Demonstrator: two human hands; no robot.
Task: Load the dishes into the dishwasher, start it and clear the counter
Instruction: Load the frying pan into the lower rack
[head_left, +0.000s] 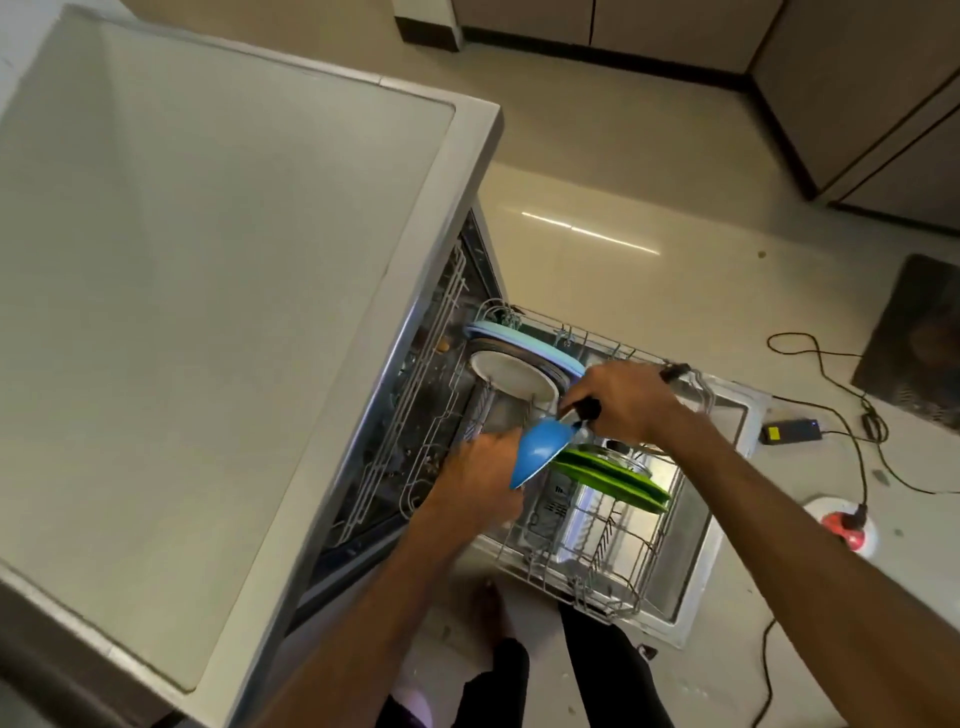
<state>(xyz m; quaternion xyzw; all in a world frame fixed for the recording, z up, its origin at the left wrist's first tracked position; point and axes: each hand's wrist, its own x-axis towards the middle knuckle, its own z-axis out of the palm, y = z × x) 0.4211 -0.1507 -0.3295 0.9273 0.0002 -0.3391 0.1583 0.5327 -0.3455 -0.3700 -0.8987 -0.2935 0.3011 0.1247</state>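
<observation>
Dishwasher (693, 564) open beneath pale grey counter top (208, 234), white wire rack (631, 597) pulled out over the dropped door. Racked upright: round white plate (514, 382), light-blue plates (519, 340) behind, green plates (613, 475) nearer the front. Left hand (483, 467) gripping a tilted round blue bowl (540, 452) above the rack. Right hand (618, 400) curled round a black-handled utensil (589, 409), just beside the bowl.

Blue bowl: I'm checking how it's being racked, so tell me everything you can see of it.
The blue bowl is plain, smooth and glossy, plastic by its look. It stands tilted on edge over the pulled-out rack, outer side up, beside the green plates. The left hand holds its left edge; the right hand, gripping a dark handle, is just above it.
</observation>
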